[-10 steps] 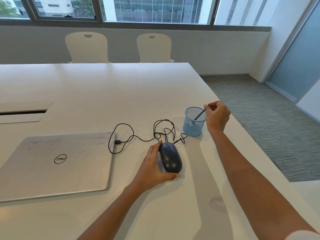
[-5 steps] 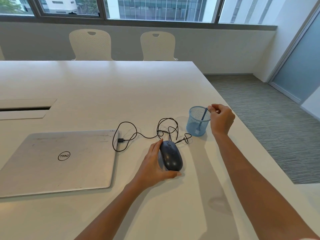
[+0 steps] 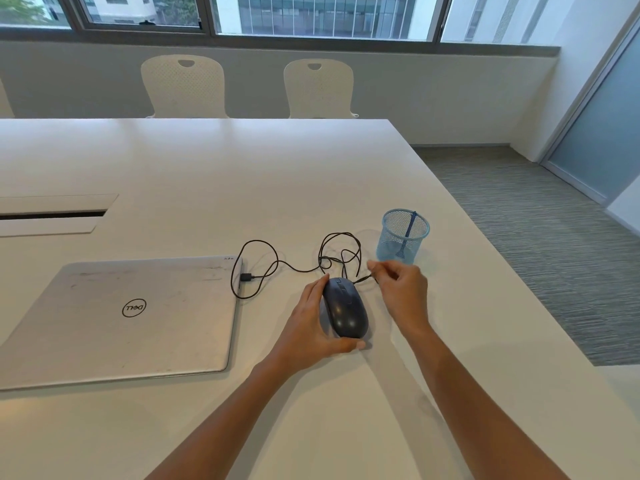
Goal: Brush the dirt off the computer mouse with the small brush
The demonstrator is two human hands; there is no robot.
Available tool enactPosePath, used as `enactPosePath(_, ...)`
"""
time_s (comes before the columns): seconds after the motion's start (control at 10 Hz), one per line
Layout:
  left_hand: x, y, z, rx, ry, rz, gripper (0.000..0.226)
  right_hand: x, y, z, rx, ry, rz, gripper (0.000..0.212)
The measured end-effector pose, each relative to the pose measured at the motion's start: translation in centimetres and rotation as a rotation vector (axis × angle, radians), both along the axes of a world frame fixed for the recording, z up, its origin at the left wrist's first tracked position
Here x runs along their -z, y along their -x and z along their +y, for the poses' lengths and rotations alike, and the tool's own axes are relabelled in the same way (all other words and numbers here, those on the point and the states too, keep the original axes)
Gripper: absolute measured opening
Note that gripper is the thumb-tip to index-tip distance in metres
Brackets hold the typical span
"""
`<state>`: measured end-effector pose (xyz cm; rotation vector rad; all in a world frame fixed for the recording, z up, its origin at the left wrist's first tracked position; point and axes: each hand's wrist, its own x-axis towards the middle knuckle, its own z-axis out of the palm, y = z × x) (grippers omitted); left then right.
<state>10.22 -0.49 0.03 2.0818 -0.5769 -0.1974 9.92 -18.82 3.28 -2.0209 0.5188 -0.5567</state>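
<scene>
White table point(image 3: 207, 174) bears mouse point(image 3: 344, 308), closed laptop point(image 3: 121, 320); grey carpet point(image 3: 540, 237) alongside

Two bare arms come up from the bottom of the picture. No sleeves show on them. The left hand point(image 3: 313, 327) has no ring, no watch and no glove. The right hand point(image 3: 401, 289) is bare too. The fingers are slim with short nails.
</scene>
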Motion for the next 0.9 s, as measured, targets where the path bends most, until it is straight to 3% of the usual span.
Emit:
enactPosePath(0.2,-0.1,0.3,-0.1,-0.015,-0.05,-0.016,0.13,1.3,1.1,1.6,-0.088,-0.092,0.198,0.046)
enactPosePath(0.7,-0.4,-0.1,0.0,0.067,-0.324,-0.078,0.13,1.2,2.2,2.3,-0.088,-0.109,0.204,0.048)
enactPosePath(0.9,-0.5,0.2,-0.2,0.082,-0.363,-0.082,0.138,1.5,1.9,2.1,-0.094,-0.02,0.195,0.05)
